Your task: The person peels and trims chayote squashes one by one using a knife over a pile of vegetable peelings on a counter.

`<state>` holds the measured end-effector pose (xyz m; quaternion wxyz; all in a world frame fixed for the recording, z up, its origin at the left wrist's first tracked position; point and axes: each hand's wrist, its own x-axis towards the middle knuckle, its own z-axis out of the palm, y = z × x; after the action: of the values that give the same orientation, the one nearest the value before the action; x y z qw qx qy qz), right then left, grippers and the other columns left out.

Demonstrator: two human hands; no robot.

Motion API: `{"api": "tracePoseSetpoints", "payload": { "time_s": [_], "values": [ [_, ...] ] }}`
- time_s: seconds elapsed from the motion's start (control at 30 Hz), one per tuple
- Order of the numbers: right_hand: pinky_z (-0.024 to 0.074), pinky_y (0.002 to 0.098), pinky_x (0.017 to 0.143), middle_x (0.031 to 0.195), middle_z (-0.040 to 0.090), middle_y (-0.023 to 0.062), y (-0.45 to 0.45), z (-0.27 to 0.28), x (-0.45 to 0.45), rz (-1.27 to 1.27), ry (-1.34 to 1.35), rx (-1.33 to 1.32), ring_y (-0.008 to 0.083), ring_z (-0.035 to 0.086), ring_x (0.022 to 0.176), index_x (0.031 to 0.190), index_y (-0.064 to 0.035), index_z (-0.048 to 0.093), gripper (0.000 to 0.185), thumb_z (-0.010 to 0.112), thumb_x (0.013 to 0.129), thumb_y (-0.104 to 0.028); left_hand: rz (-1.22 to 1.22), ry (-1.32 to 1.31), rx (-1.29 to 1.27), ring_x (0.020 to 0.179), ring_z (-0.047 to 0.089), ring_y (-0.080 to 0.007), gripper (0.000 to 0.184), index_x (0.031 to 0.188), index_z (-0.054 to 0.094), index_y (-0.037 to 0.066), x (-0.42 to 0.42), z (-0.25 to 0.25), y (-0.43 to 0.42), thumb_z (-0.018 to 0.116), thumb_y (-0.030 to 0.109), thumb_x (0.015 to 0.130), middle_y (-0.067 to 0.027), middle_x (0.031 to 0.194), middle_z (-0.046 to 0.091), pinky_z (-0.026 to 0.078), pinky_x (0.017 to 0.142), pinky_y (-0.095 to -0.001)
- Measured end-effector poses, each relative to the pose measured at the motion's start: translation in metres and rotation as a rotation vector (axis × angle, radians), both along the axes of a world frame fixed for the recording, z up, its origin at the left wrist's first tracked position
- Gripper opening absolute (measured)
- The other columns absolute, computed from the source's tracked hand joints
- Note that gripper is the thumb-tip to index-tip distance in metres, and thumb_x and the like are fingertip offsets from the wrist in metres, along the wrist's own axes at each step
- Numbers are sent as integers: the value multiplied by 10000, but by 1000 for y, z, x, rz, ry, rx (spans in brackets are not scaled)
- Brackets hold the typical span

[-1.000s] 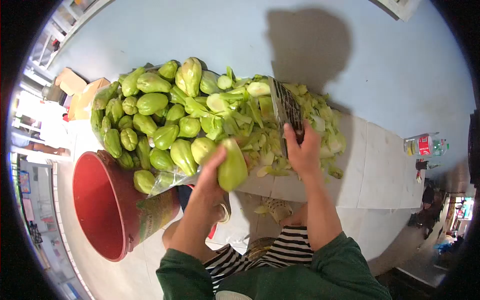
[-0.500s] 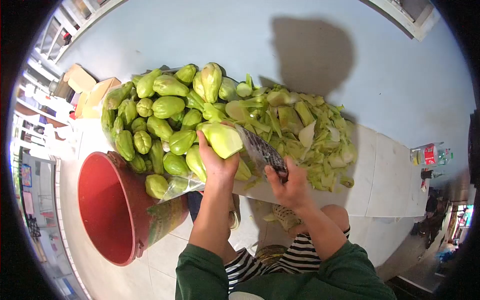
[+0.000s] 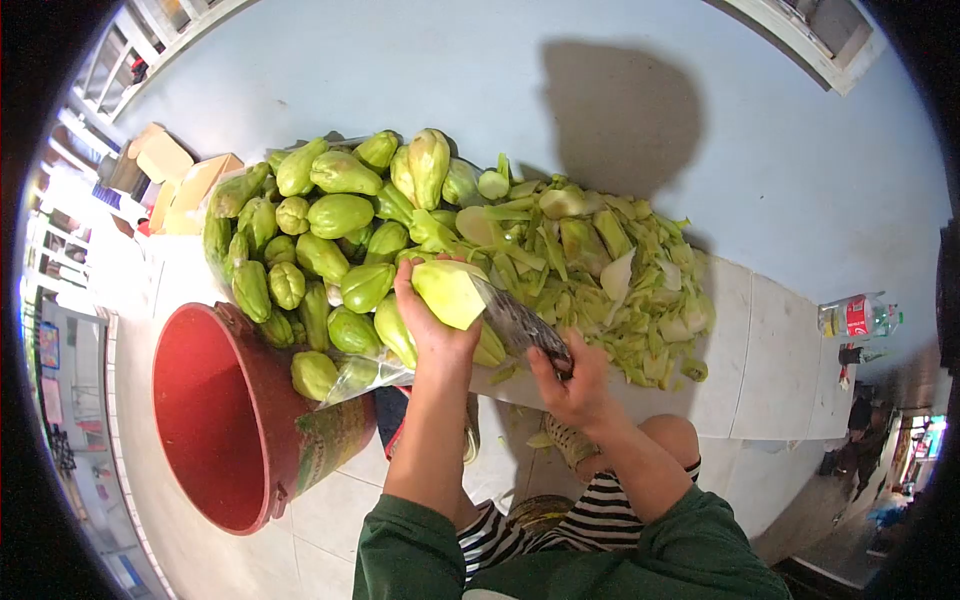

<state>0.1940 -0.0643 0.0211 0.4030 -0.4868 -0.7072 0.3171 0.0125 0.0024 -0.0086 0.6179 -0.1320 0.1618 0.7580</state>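
My left hand point(image 3: 437, 325) is closed around a partly peeled chayote point(image 3: 448, 292), its pale cut faces turned toward my right side. In my right hand point(image 3: 578, 378) is the dark handle of a knife point(image 3: 522, 328); the blade slants up and left and its end meets the chayote. Behind my left hand lies a pile of whole green chayotes point(image 3: 340, 217) on clear plastic. A heap of green peelings point(image 3: 630, 290) spreads to the right, beyond the knife.
A red bucket point(image 3: 205, 420), tipped toward me, stands at the left. Cardboard boxes point(image 3: 190, 190) are behind it. A plastic bottle with a red label point(image 3: 858, 316) is at the far right. My knees and a sandal point(image 3: 568, 437) are below the tiled ledge point(image 3: 735, 350).
The chayote has turned in my left hand, so a broad pale cut face shows more. My right hand and the knife have shifted slightly down, with the blade overlapping the chayote's right side.
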Motion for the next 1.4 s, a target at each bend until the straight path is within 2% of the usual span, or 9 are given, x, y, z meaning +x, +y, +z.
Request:
{"api": "tracePoseSetpoints", "payload": {
  "time_s": [0.2, 0.27, 0.63, 0.7, 0.8, 0.83, 0.9, 1.0, 1.4],
  "values": [
    [468, 391, 492, 616, 607, 137, -4, 4, 1, -26, 9, 156, 321, 615, 519, 879, -23, 570, 200, 696, 861, -178, 16, 69, -48, 825, 587, -281, 209, 895, 522, 149, 9, 13, -1, 505, 353, 937, -82, 846, 601, 516, 773, -419],
    [477, 390, 499, 626, 614, 139, -4, 5, 1, -28, -40, 117, 321, 623, 528, 883, -22, 574, 191, 697, 859, -166, -36, 76, 59, 835, 598, -267, 173, 904, 546, 137, 16, 16, -4, 536, 308, 927, -75, 840, 608, 513, 809, -418],
    [463, 373, 489, 606, 599, 129, -6, 3, 0, -54, -5, 46, 289, 599, 495, 874, -33, 583, 168, 701, 856, -152, -8, 115, -2, 846, 591, -275, 186, 921, 536, 133, 12, 19, -1, 516, 318, 932, -85, 860, 596, 519, 797, -426],
    [359, 309, 437, 518, 453, 55, -5, 0, 1, -106, 33, 149, 152, 458, 434, 766, -29, 508, 257, 692, 870, -173, -19, 71, 46, 846, 591, -276, 185, 928, 535, 133, 7, 16, 0, 516, 317, 933, -87, 865, 597, 520, 797, -426],
    [354, 301, 440, 519, 439, 45, -5, 2, 4, -119, 61, 199, 132, 459, 444, 760, -32, 504, 259, 688, 873, -174, 63, 124, -40, 847, 591, -279, 182, 939, 535, 134, 5, 17, 2, 518, 315, 934, -91, 871, 601, 518, 805, -427],
    [354, 301, 440, 519, 439, 45, -5, 3, 4, -119, 60, 198, 132, 459, 444, 760, -32, 504, 259, 688, 873, -174, 48, 121, -38, 846, 592, -279, 181, 944, 536, 135, 6, 21, 1, 519, 315, 934, -91, 873, 604, 517, 808, -426],
    [427, 374, 459, 561, 558, 111, -6, 5, 4, -87, 76, 115, 287, 564, 460, 831, -39, 573, 186, 700, 858, -172, 31, 117, -40, 845, 592, -280, 180, 948, 537, 136, 10, 22, -1, 521, 315, 934, -92, 875, 606, 516, 811, -425],
    [426, 376, 456, 560, 550, 112, -2, 1, -1, -58, -55, 74, 293, 562, 457, 846, -35, 554, 191, 689, 867, -168, -5, 163, 10, 842, 593, -283, 185, 956, 533, 137, 18, 20, -3, 531, 319, 928, -89, 866, 606, 513, 815, -430],
    [439, 399, 465, 567, 562, 133, -2, 4, -1, -23, -38, 37, 322, 587, 484, 833, -27, 518, 206, 686, 863, -142, -46, 175, 87, 827, 587, -281, 181, 887, 549, 129, 14, 18, -2, 536, 306, 920, -82, 834, 606, 507, 781, -434]
  ]
}}
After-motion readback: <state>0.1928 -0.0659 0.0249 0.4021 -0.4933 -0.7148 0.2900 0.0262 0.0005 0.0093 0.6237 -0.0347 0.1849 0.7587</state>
